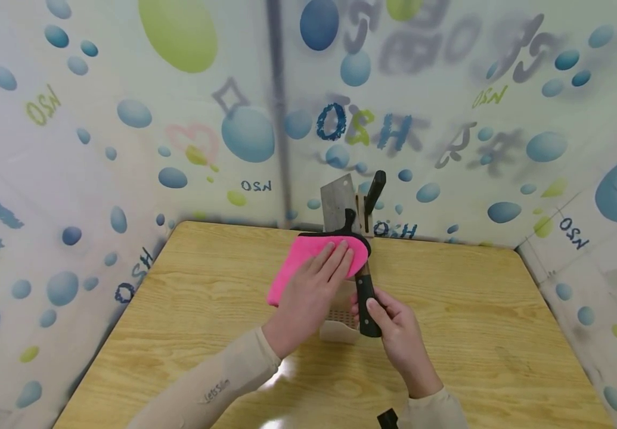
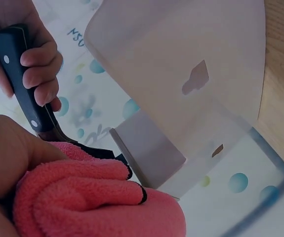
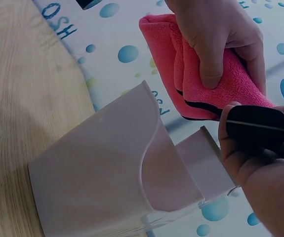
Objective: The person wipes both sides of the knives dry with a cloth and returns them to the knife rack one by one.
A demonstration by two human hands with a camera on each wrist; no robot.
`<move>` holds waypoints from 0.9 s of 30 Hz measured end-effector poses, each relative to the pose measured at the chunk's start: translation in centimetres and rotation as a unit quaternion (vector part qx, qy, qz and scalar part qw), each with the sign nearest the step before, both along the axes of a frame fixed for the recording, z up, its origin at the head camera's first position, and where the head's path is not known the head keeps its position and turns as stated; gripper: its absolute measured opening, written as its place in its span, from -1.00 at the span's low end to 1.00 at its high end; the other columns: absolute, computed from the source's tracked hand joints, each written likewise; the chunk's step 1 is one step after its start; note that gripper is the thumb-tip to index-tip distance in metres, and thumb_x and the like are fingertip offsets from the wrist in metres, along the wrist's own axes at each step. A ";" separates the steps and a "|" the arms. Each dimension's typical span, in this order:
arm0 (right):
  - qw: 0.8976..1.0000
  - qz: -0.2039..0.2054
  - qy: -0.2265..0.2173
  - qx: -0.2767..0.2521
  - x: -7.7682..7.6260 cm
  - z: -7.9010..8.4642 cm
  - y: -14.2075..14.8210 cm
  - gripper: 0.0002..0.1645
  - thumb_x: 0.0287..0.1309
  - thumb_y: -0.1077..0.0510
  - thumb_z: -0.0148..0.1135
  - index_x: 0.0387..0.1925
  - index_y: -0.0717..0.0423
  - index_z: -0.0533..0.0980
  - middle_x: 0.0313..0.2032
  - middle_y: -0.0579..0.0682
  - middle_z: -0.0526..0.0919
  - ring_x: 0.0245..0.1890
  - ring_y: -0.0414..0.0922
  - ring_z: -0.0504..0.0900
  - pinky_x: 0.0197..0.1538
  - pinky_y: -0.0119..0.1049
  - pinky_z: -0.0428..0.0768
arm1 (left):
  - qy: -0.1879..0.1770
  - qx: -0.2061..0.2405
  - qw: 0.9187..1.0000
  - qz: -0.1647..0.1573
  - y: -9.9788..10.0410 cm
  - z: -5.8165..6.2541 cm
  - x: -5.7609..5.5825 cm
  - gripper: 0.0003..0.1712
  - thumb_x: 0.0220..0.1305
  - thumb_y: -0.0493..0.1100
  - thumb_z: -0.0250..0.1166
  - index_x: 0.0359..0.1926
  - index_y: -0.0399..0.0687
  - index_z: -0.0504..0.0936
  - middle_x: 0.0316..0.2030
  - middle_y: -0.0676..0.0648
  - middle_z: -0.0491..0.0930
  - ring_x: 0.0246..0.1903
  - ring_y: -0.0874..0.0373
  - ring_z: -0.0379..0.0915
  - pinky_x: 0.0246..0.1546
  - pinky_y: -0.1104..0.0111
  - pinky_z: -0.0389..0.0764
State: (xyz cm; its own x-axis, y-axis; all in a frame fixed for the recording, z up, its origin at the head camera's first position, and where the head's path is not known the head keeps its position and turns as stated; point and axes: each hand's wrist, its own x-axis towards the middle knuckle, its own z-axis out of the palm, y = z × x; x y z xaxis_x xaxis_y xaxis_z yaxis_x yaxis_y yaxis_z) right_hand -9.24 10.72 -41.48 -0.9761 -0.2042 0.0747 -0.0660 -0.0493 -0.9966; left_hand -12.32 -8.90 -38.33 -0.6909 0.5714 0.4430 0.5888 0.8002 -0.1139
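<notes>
Knife [image 1: 368, 305], raised above the pale holder's [image 1: 338, 332] right side: handle wrapped by your right hand [image 1: 402, 339]. Folded pink cloth [image 1: 293, 262], pinched in your left hand's [image 1: 310, 292] grip, covering the blade. Advisable: wipe spine-to-edge, fingertips behind thick folds.

The head view looks forward and down over a wooden table [image 1: 458, 345]; both wrist views, closer, share the pink cloth [image 2: 102, 207].

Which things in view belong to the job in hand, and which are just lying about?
In use:
Pink folded fabric cloth, in left hand
Black-handled knife, in right hand

Apparently just nearby:
Pale plastic holder
Second black handle, jutting up behind
Yellowish wooden table
</notes>
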 end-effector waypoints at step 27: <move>1.000 0.001 0.024 -0.004 0.0 0.1 0.5 -0.52 0.61 0.20 -0.05 0.29 0.53 0.40 -0.03 0.43 0.62 -0.18 -0.17 0.73 -0.03 -0.33 0.75 | 0.014 0.028 0.999 -0.014 -0.1 -0.5 0.3 -0.20 0.35 -0.38 0.34 0.55 -0.23 0.27 0.53 -0.22 0.27 0.49 -0.15 0.23 0.38 0.11 0.46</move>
